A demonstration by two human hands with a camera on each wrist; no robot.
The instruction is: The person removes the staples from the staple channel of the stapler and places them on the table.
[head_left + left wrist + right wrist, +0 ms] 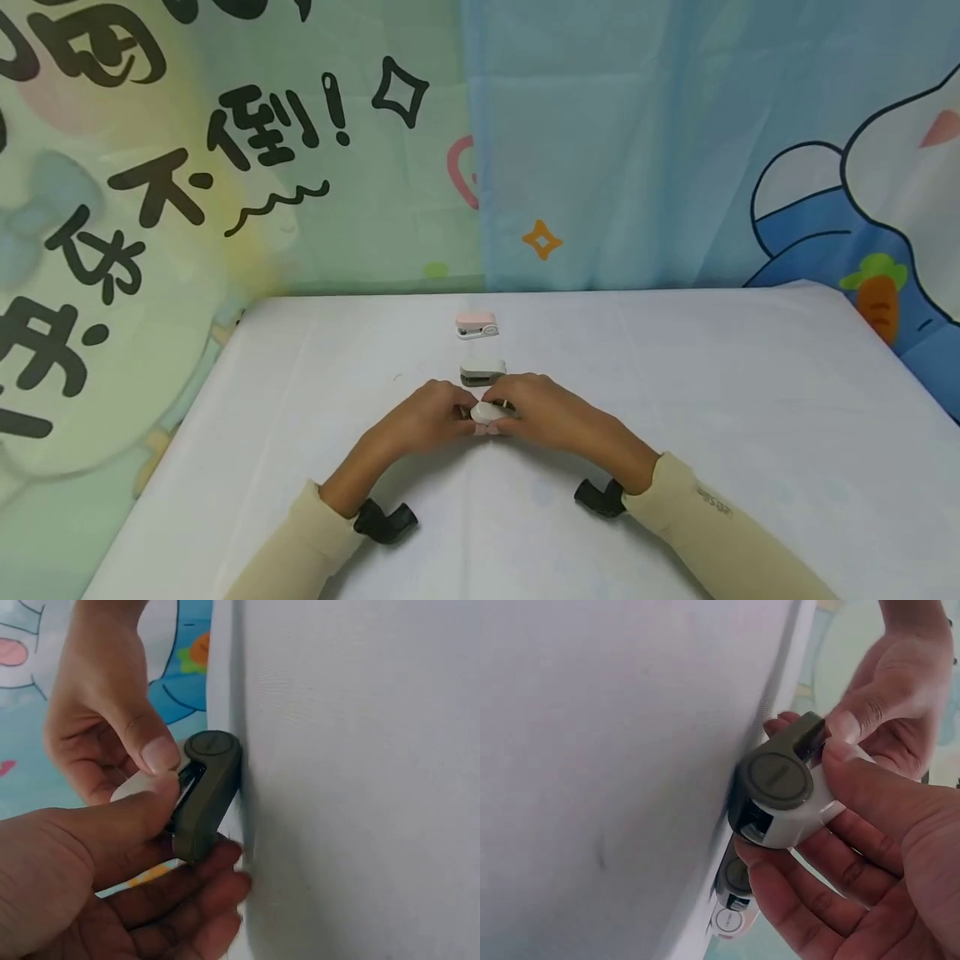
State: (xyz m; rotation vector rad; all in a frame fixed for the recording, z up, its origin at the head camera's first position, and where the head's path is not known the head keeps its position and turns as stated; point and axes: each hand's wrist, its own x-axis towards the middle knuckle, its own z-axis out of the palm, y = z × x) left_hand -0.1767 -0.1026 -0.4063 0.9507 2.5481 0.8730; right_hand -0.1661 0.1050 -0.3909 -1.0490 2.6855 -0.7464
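Near the middle of the table, both hands hold a small stapler (491, 412) with a white top and a dark grey-green base. My left hand (431, 414) pinches one end, with its thumb against the gap between top and base in the left wrist view. From the other side, my right hand (543, 412) grips it, fingers curled beneath the white part in the right wrist view. The two thumbs meet beside the dark base (208, 802). Just beyond the hands lies a second white and dark stapler (482, 372). Farther back is a pink and white stapler (476, 322).
A white cloth covers the table (712, 400). Behind it hangs a printed curtain (600, 150) with lettering and cartoon figures. Dark wrist-worn devices sit at the left cuff (386, 522) and the right cuff (600, 498).
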